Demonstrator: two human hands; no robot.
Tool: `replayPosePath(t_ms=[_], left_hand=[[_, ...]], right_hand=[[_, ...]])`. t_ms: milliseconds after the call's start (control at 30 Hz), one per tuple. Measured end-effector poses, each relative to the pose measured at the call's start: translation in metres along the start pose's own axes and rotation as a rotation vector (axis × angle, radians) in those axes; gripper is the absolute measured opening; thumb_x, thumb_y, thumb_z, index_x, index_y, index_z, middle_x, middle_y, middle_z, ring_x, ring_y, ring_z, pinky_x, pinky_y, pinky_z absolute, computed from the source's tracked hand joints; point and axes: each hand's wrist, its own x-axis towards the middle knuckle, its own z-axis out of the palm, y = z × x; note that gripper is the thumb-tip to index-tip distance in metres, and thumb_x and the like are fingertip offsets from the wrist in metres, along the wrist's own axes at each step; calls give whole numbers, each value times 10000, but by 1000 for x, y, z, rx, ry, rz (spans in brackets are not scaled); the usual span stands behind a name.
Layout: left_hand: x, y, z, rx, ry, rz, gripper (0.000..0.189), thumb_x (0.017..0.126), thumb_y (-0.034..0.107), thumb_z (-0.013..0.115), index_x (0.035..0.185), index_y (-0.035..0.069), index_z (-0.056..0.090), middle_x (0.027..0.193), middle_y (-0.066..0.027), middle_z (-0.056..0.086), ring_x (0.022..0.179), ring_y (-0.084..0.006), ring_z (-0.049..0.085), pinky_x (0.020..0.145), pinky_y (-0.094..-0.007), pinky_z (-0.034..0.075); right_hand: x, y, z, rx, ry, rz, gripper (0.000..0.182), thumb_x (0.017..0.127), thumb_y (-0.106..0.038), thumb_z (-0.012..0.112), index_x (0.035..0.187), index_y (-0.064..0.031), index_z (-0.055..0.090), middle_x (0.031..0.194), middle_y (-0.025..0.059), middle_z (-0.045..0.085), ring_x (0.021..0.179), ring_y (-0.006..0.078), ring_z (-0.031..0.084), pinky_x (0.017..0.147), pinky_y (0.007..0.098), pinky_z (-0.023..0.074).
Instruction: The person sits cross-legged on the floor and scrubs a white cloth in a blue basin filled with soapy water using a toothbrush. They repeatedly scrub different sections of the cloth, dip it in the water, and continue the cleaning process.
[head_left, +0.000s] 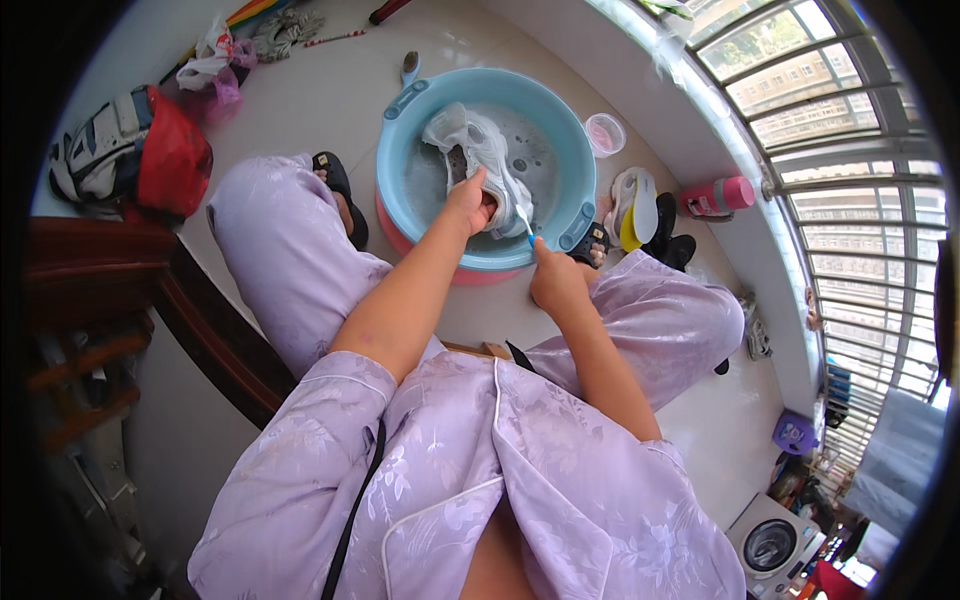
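A wet white sneaker (489, 154) is held over the soapy water in a round blue plastic basin (390, 176). My left hand (472, 202) grips it near the heel opening, with some fingers hidden inside the shoe. In my right hand (556, 279) is a toothbrush (527, 223) with a white neck and a blue handle. Its head meets the sneaker's side near the heel; the bristles are too small to make out. Grey water with foam and bubbles lies around the shoe. Beneath the basin shows the edge of a pink basin (480, 277).
A scrub brush (409, 67) lies beyond the basin's far left rim. To the right are a clear tub with pink contents (604, 135), a white shoe (622, 202), an insole (644, 206), black shoes (679, 251) and a pink bottle (716, 196). A red bag (172, 157) sits left.
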Motion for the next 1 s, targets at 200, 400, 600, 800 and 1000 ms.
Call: replayPosePath(t_ms=[200, 400, 600, 800, 1000], left_hand=[[-5, 13, -14, 377, -45, -112, 397, 898, 372, 389, 1078, 34, 494, 1031, -108, 566, 890, -233, 568, 778, -374, 453], [-26, 12, -10, 274, -76, -88, 411, 910, 407, 348, 1066, 56, 495, 1006, -79, 582, 935, -228, 555, 792, -374, 443], [-15, 18, -33, 353, 15, -57, 329, 908, 374, 390, 1033, 91, 503, 941, -78, 578, 752, -233, 586, 690, -391, 461], [-20, 6, -15, 706, 296, 35, 345, 882, 334, 445, 1039, 30, 487, 855, -92, 541, 694, -195, 550, 518, -334, 452], [-18, 7, -11, 440, 109, -107, 346, 907, 305, 425, 1080, 10, 480, 1001, -147, 566, 906, -252, 567, 779, -372, 469]], right_hand=[[3, -17, 8, 132, 94, -33, 458, 759, -59, 452, 1214, -24, 415, 860, 224, 567, 819, 373, 570, 707, 446, 457], [-1, -19, -1, 192, 189, -122, 399, 776, -60, 437, 1174, -47, 468, 837, 220, 577, 792, 372, 568, 705, 442, 451], [39, -51, -7, 140, 125, -147, 335, 783, -72, 431, 1102, -52, 530, 898, 215, 589, 833, 369, 572, 728, 440, 457], [120, -11, -11, 147, 216, 70, 216, 799, -113, 435, 944, -16, 562, 932, 217, 594, 890, 363, 576, 762, 433, 462], [147, 13, -9, 57, -77, 64, 309, 790, -101, 445, 1062, -65, 587, 989, 198, 590, 922, 325, 574, 785, 398, 450]])
